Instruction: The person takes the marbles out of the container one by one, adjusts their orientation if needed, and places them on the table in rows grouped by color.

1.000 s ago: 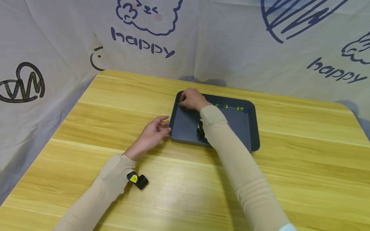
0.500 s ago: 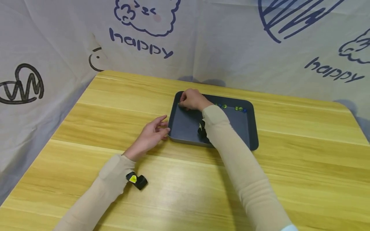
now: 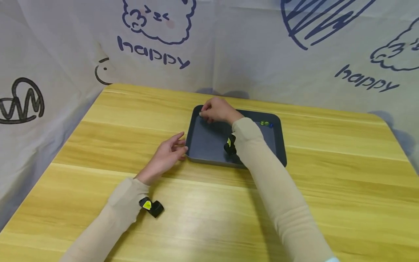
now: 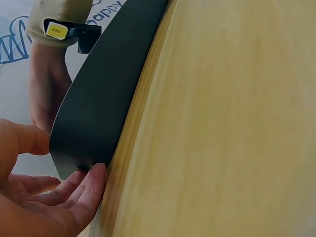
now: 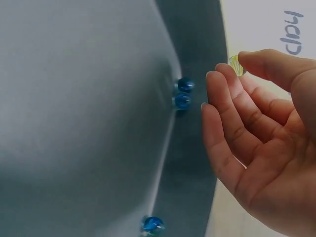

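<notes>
My right hand [image 3: 218, 110] is over the far left corner of a dark grey tray [image 3: 207, 142]. Its thumb and index finger pinch a clear marble with yellow-green streaks [image 5: 237, 65], above the rim in the right wrist view. Along the tray's inner edge lie two touching blue marbles [image 5: 183, 94] and a separate blue marble [image 5: 153, 225]. Green and blue marbles [image 3: 266, 123] sit near the far right corner. My left hand [image 3: 166, 155] rests at the near left corner, thumb at the rim and loosely extended fingertips against the outer wall [image 4: 108, 94].
The tray stands on a wood-grain table [image 3: 209, 214], close to its back edge. Behind hangs a white cloth [image 3: 248, 54] with drawings and writing. My right forearm crosses the tray and covers part of its far side.
My right hand has risen slightly from the tray floor with the pinched marble. Its forearm now hides marbles seen earlier along the far side. My left hand stays at the corner; the view shifts slightly.
</notes>
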Tool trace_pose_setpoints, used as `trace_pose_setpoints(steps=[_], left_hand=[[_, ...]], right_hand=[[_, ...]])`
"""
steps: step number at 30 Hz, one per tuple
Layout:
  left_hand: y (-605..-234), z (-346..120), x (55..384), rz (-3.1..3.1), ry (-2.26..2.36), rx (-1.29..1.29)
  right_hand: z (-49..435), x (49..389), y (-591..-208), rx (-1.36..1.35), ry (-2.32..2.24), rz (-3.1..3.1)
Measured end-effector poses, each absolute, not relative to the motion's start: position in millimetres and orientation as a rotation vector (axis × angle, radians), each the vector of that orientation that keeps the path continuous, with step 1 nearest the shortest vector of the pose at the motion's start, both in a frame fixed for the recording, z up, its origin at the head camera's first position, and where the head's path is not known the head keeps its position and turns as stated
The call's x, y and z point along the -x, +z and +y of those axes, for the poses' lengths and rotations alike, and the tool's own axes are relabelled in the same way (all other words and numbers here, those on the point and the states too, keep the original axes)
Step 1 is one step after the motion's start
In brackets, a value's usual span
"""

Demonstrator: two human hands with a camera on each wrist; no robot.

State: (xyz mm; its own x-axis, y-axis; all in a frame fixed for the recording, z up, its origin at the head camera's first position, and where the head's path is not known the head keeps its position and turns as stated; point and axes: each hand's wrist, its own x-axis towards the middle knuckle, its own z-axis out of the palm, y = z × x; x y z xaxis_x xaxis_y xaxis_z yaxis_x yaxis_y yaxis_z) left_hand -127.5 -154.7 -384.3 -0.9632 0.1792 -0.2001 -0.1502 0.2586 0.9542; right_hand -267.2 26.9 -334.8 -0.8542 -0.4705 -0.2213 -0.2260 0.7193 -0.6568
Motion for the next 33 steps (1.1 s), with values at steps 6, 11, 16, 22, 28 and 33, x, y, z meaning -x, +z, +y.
trace_pose_setpoints(steps=[6, 11, 16, 22, 28, 33], left_hand=[[-385, -155, 127, 2.284, 1.740, -0.033], [-386, -155, 127, 2.291, 1.739, -0.038], [-387, -156, 127, 2.287, 1.739, -0.040], [-388, -155, 127, 2.268, 1.739, -0.037], [-386, -154, 127, 2.272, 1.732, -0.027], [-385, -154, 128, 2.286, 1.726, -0.040]], right_hand=[[30, 264, -324, 0.520, -0.995, 2.520], [31, 260, -315, 0.491, -1.092, 2.459], [33, 256, -310, 0.500, -1.144, 2.434], [37, 252, -304, 0.502, -1.135, 2.430], [45, 244, -292, 0.509, -1.129, 2.442], [51, 237, -282, 0.546, -1.110, 2.463]])
